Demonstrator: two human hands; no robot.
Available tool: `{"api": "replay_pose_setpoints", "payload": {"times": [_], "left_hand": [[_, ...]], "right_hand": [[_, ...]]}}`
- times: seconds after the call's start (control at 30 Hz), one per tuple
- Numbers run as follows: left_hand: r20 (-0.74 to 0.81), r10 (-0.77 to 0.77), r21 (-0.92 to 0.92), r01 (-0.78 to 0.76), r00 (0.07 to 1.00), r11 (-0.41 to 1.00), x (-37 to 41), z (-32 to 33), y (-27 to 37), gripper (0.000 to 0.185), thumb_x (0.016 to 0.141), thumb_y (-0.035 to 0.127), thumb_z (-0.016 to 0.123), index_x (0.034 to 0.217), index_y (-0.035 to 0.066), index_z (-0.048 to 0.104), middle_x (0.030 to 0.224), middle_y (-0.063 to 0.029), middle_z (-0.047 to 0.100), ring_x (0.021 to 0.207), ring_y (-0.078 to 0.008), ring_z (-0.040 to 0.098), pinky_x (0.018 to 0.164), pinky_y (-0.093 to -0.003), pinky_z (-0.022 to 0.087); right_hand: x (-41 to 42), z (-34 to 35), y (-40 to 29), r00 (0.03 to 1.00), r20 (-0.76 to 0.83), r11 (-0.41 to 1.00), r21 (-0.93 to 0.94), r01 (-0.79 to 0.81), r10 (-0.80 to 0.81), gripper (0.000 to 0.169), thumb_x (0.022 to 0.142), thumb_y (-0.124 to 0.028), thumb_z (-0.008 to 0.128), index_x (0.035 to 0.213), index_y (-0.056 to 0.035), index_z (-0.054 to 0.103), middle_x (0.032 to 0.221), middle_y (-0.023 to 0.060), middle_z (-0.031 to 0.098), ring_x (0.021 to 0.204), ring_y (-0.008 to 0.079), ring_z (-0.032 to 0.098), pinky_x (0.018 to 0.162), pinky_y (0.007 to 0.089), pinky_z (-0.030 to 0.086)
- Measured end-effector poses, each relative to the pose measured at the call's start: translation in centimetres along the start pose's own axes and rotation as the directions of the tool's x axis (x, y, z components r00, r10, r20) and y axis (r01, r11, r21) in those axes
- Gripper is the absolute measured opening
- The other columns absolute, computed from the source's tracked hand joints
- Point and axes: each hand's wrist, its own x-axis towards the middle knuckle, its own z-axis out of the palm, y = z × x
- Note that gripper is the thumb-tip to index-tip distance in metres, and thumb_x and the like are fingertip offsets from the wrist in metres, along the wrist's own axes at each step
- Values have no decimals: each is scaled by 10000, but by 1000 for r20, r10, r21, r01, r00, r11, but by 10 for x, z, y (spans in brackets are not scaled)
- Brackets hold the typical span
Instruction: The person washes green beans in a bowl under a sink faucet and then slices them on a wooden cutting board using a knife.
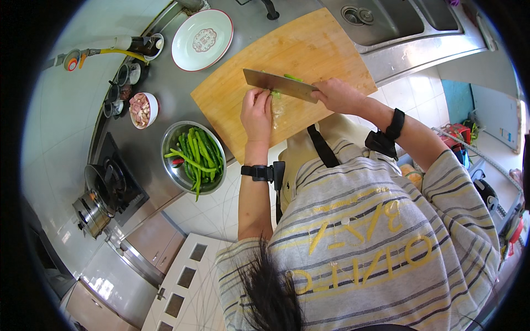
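Observation:
My right hand [336, 96] is closed round the handle end of a cleaver [281, 84], whose wide metal blade reaches left across the wooden cutting board [306, 45]. Against the blade's near side, the bent fingertips of my left hand [256, 111] rest at a small light-green piece [275, 94]; whether they grip it is hidden. A green pepper piece [293, 77] lies just beyond the blade. Wet, pale bits [278, 116] are on the board beside my left hand. Left of the board, a metal bowl [165, 165] holds long green peppers [198, 153] and a red one [178, 161].
A white plate [203, 40] lies beyond the board's left side. Further left are a bowl of cut raw meat [140, 110], seasoning jars [114, 93] and a gas stove [124, 182] with a pot [92, 215]. The steel sink [389, 22] is at upper right.

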Motion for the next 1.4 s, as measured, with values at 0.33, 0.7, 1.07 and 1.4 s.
{"api": "replay_pose_setpoints", "payload": {"times": [0.33, 0.7, 1.07, 1.4], "left_hand": [[116, -42, 1, 42, 992, 999, 5, 2, -2, 91, 761, 42, 688, 783, 9, 606, 797, -99, 572, 718, -253, 583, 624, -330, 477], [18, -225, -131, 225, 974, 965, -1, 8, -3, 85, 733, 26, 724, 772, 6, 651, 735, -92, 609, 598, -190, 591, 565, -280, 483], [46, -434, -259, 430, 900, 865, -3, 14, 1, 126, 722, 9, 743, 803, -1, 647, 753, -80, 661, 619, -132, 608, 584, -254, 490], [33, -363, -181, 362, 931, 914, -1, 14, 2, 134, 711, -15, 737, 787, -10, 627, 726, -92, 654, 627, -145, 621, 583, -261, 498]], "right_hand": [[-7, -10, 4, 999, 32, 994, 106, -30, 27, 305, 901, -254, 487, 890, 24, 611, 854, 243, 620, 840, 410, 589, 740, 464, 459], [-3, 8, 17, 973, 153, 866, 449, -222, 170, 336, 899, -279, 526, 857, 47, 594, 644, 156, 575, 545, 269, 582, 517, 373, 460], [9, 33, 16, 947, 279, 612, 725, -316, 160, 311, 917, -267, 520, 825, 30, 537, 523, 56, 450, 375, 137, 422, 372, 307, 367], [7, 36, -11, 995, -11, 958, 274, -91, 97, 306, 899, -241, 482, 916, 39, 603, 773, 237, 618, 762, 381, 619, 707, 460, 478]]}}
